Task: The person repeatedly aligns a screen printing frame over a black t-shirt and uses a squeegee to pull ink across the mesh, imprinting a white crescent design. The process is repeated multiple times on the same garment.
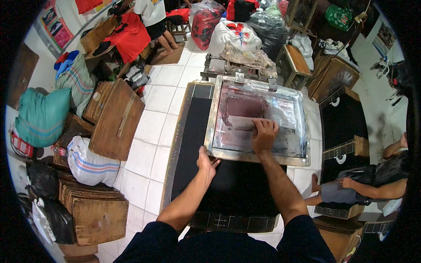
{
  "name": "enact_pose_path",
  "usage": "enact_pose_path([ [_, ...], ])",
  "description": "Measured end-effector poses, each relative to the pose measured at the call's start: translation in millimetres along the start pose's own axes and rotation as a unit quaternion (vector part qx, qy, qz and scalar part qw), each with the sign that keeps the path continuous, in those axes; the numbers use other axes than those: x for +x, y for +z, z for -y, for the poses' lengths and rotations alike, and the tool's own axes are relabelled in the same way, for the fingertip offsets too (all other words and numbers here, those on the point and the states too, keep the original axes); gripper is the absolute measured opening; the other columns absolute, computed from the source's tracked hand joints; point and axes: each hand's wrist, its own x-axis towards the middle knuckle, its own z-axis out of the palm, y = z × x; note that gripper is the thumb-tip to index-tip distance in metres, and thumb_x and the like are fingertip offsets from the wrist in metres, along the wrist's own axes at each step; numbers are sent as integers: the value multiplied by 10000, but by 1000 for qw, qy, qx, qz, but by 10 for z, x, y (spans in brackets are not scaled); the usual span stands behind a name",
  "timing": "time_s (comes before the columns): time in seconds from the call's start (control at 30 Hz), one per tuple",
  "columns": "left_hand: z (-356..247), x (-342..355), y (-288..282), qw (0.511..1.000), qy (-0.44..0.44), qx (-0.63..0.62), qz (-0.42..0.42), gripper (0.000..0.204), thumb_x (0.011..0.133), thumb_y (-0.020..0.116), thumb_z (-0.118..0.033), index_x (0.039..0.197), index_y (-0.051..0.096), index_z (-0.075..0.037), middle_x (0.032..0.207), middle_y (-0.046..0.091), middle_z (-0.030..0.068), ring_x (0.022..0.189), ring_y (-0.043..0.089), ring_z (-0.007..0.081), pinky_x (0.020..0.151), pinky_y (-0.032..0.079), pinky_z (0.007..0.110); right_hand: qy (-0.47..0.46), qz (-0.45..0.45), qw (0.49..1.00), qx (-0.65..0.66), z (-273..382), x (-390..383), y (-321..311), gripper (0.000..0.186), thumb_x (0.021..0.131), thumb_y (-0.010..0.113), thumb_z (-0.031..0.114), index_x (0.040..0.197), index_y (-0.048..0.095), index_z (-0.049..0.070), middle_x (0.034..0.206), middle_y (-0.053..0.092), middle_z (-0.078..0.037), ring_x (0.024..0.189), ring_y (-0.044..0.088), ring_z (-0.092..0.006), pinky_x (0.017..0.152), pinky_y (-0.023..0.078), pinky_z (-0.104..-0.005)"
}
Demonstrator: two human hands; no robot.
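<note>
A screen-printing frame (211, 116) with a metal rim lies over a long black-topped board (219, 184), held by clamps (239, 77) at its far edge. Inside it is dark maroon ink (245, 104) on a streaked mesh. My right hand (265, 133) grips a squeegee (240, 123) across the mesh, below the ink patch, fingers curled over its top. My left hand (206, 161) holds the frame's near-left corner, its thumb along the side and fingers at the lower edge.
Wooden board stacks (112, 118) and sacks (94, 158) line the left. A person (153, 19) stands at the back left; another (372, 186) sits at the right by black-topped boards (342, 122). Bagged bundles (234, 37) and a wooden stool (296, 61) are beyond the frame.
</note>
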Motion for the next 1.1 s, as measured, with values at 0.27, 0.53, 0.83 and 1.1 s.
enact_pose_path([
  [0.27,157,533,-464,531,564,629,71,1350,613,898,-664,1548,288,94,1508,436,332,1470,377,445,1222,287,554,13,149,985,-90,-676,1046,1075,422,790,802,179,1184,655,152,1152,673,-56,1134,605,-291,1007,414,-477],
  [0.53,193,622,-441,516,549,656,47,1305,637,912,-619,1522,306,125,1520,432,326,1474,384,443,1232,279,567,5,167,976,-141,-844,1437,1723,398,817,809,241,1165,641,146,1115,660,-58,1097,618,-294,941,439,-492],
  [0.83,185,655,-473,488,558,669,58,1285,692,883,-621,1557,235,74,1559,347,287,1503,330,425,1233,275,587,-16,209,970,-121,-530,718,1103,361,758,807,162,1072,632,137,1073,644,-72,1081,608,-298,902,447,-477],
  [1.1,182,704,-506,486,564,665,61,1332,636,934,-542,1579,216,63,1591,326,294,1515,309,430,1242,262,575,-5,151,980,-133,-786,1467,1641,396,710,826,161,1058,642,120,1056,668,-67,1056,634,-306,889,461,-491],
])
